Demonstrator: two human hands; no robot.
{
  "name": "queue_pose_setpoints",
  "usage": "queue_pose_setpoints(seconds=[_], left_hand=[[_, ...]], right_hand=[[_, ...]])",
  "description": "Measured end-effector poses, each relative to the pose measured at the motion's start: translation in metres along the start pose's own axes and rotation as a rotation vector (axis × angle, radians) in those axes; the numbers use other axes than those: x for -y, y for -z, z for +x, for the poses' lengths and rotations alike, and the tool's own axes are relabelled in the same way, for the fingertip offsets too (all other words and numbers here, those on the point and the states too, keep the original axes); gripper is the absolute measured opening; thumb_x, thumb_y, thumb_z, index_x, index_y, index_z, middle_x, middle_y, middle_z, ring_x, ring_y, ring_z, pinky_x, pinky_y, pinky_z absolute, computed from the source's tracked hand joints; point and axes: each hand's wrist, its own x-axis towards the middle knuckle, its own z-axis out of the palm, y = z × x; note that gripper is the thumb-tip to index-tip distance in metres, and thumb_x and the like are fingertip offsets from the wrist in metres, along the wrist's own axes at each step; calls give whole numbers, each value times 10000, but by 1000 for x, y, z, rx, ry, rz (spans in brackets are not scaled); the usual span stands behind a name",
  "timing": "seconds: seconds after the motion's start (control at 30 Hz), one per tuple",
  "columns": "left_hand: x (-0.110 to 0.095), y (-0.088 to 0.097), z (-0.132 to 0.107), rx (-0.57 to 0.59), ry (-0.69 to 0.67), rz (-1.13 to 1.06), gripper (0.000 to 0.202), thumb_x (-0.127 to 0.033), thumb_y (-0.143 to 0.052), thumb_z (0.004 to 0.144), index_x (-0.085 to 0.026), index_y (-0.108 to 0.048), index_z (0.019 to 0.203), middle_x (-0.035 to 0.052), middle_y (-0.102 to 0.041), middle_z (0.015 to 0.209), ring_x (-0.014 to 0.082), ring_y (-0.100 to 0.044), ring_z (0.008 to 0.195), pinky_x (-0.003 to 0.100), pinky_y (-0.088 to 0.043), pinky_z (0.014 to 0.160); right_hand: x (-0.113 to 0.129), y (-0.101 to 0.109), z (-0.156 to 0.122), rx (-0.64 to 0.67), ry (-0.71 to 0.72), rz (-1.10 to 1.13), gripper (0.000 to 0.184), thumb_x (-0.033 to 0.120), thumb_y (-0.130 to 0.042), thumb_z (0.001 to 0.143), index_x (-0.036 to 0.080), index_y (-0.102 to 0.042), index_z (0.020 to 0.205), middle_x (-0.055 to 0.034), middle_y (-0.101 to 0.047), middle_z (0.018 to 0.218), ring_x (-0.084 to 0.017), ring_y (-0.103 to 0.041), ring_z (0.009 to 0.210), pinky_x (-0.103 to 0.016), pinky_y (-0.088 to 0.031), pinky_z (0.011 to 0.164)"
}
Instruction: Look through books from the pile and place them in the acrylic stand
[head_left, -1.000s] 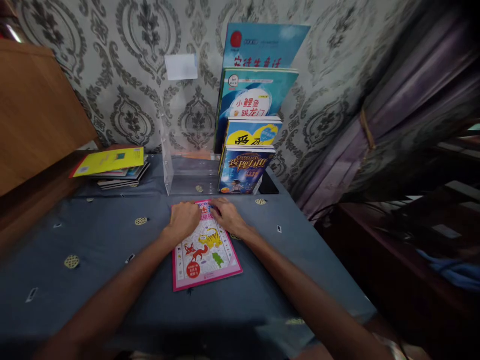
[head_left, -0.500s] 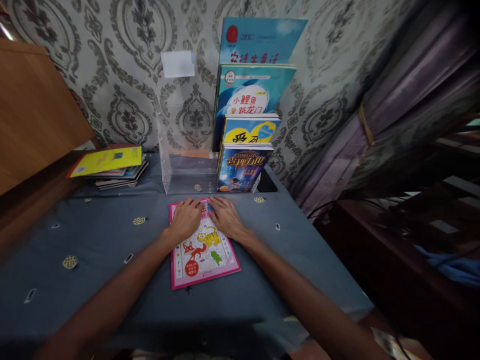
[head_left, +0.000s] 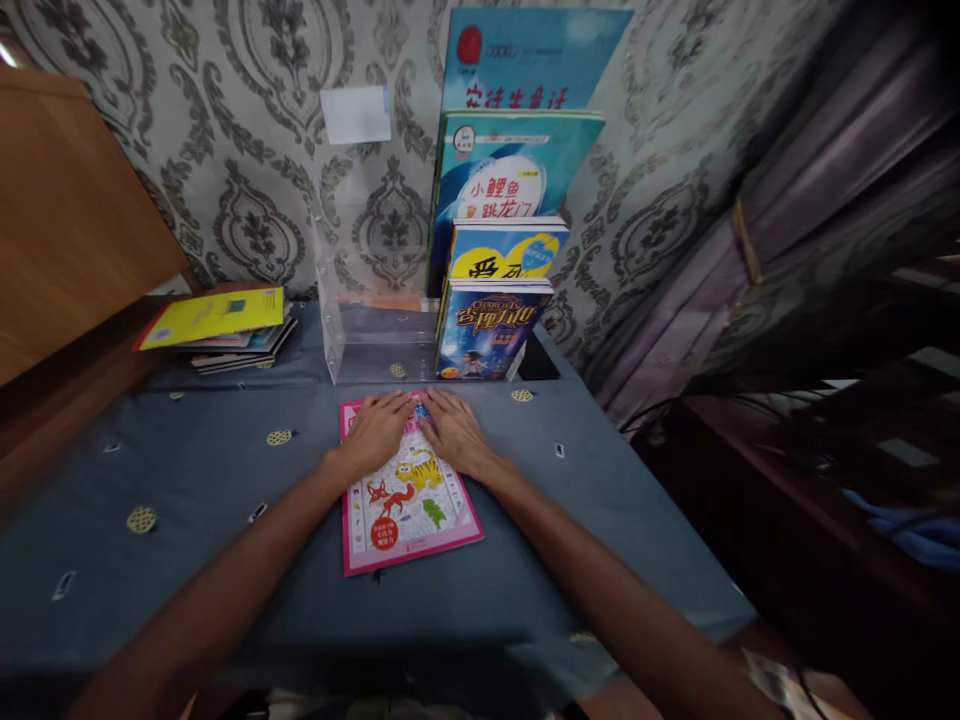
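Note:
A pink-bordered picture book (head_left: 412, 510) lies closed on the cloth-covered table (head_left: 202, 450), its cover showing a fox and a yellow tiger. My left hand (head_left: 377, 432) rests flat on the upper left of the cover, fingers stretched out. On the upper right part lies my right hand (head_left: 454, 430), also flat, palm down. Both hands cover part of the title. Just behind the book stands a clear acrylic rack (head_left: 382, 362), with several upright books in its right side; a dark blue book (head_left: 491, 335) is at the front.
To the left sits a stack of books with a yellow one (head_left: 214, 320) on top. A dark flat object (head_left: 538, 360) lies right of the rack. Patterned wallpaper is behind, a wooden panel (head_left: 75, 220) at left, and a tied purple curtain (head_left: 690, 310) at right.
The view has shifted slightly. Both hands stay flat on the picture book, with the right hand's fingers a little further forward. The book has not visibly moved on the table.

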Motion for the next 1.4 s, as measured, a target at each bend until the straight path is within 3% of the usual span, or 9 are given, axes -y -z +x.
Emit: queue_pose_setpoints(seconds=[0.1, 0.37, 0.73, 1.13, 1.4], left_hand=[[0, -1, 0, -6, 1, -3, 483, -45, -416, 918, -170, -559, 1362, 110, -577, 1426, 246, -508, 1350, 433, -450, 997], [-1, -2, 0, 1, 16, -1, 471, -65, -393, 947, -179, -546, 1378, 105, -567, 1437, 239, -493, 1365, 425, -440, 1013], [-2, 0, 0, 24, 29, -22, 497, -62, -357, 945, -167, -519, 1404, 122, -535, 1465, 249, -476, 1377, 474, -415, 1045], [-4, 5, 0, 27, 32, -28, 484, -47, -357, 942, -163, -549, 1370, 103, -558, 1447, 236, -485, 1372, 435, -414, 1042], [-3, 3, 0, 36, 33, -15, 491, -63, -367, 947, -186, -529, 1395, 106, -551, 1454, 245, -482, 1372, 453, -412, 1050]], right_hand=[[-1, 0, 0, 16, 3, 8, 521, 303, -416, 990, 55, -472, 1444, -189, -467, 1512, -269, -400, 1423, -436, -297, 1171], [-5, 1, 1, 26, 23, -1, 516, 336, -418, 999, 94, -467, 1452, -173, -479, 1507, -261, -405, 1408, -439, -303, 1154], [4, 9, 9, 3, -37, -39, 448, 391, -448, 999, 164, -535, 1374, -149, -565, 1355, -291, -485, 1239, -443, -405, 1014], [3, 2, 9, -2, -73, -65, 510, 387, -410, 1009, 75, -491, 1404, -201, -506, 1437, -305, -440, 1311, -446, -367, 1062], [-3, 2, 7, 25, -59, -57, 515, 402, -432, 1007, 93, -497, 1415, -188, -490, 1475, -295, -427, 1355, -441, -361, 1086]])
